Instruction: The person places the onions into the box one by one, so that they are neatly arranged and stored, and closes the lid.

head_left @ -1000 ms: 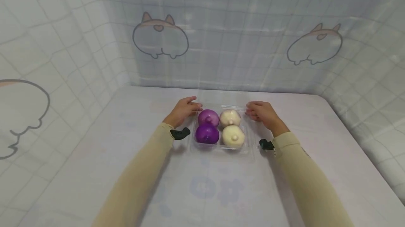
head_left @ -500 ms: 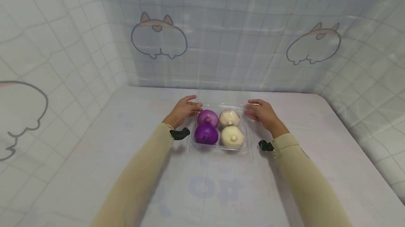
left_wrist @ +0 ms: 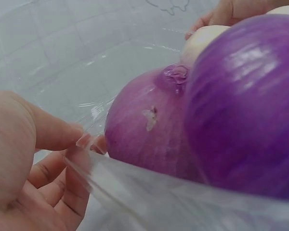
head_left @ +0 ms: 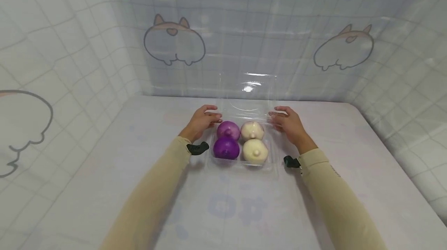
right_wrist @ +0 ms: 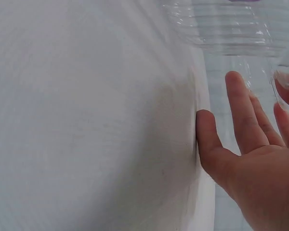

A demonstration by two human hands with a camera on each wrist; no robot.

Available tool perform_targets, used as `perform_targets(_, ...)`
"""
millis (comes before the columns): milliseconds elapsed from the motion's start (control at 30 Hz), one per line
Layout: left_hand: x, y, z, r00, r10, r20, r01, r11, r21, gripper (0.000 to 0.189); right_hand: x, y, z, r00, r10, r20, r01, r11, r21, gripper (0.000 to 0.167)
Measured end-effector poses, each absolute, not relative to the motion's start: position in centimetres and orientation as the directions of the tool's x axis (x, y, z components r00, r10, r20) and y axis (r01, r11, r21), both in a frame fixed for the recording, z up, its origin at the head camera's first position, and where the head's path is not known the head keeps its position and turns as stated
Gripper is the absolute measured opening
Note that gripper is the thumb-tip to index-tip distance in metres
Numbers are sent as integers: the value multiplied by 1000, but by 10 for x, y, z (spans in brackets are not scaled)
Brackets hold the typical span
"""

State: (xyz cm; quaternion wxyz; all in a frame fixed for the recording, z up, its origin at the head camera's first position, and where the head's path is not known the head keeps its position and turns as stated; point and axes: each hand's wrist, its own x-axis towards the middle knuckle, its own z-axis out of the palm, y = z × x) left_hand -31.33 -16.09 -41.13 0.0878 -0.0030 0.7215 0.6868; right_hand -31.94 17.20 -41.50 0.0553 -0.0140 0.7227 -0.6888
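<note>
A clear plastic clamshell box [head_left: 241,161] sits on the table, holding two purple onions [head_left: 226,148] and two white onions [head_left: 255,151]. Its transparent lid [head_left: 248,89] stands raised along the far side, tilted back. At the far left corner, my left hand [head_left: 201,123] pinches the clear plastic edge between thumb and index finger, beside the lighter purple onion [left_wrist: 149,125]. On the opposite side, my right hand [head_left: 290,126] pinches the plastic near the far right corner. In the right wrist view, the lower fingers of my right hand [right_wrist: 265,159] are extended below the ridged plastic [right_wrist: 226,33].
A pale, faintly printed cloth covers the table [head_left: 230,219]. Grid-patterned curtain walls [head_left: 258,29] with cartoon drawings enclose the back and both sides. Dark straps [head_left: 198,148] sit at both wrists.
The lid has swung up from lying low behind the box and now catches a bright reflection. Both hands stay at the far corners, and the onions keep their places in the box.
</note>
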Motion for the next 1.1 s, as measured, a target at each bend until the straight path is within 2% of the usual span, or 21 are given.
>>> perform_targets(267, -305, -175, -410, -989, 93, -111, -104, 77, 992, 40, -319, 156, -409, -996, -87, 31, -32, 7, -999, 28)
perform_targets(467, -311, -168, -413, -986, 132, -100, -91, 72, 993, 38, -313, 165, -404, -992, -55, 111, -113, 32, -993, 22)
perform_targets(700, -309, -166, -409, -973, 184, -138, -152, -66, 986, 42, -303, 174, -405, -986, -66, 153, -156, 49, -987, 20)
perform_targets(833, -303, -174, -401, -962, 212, -172, -193, -84, 978, 51, -303, 173, -406, -983, -86, 164, -171, 82, -982, 18)
perform_targets(967, -294, -179, -392, -944, 235, -232, -236, 13, 972, 66, -303, 175, -407, -982, -96, 162, -171, 102, -980, 15)
perform_targets(1100, -287, -182, -385, -926, 253, -280, -276, 52, 960, 77, -303, 175, -407, -979, -107, 172, -185, 131, -974, 10)
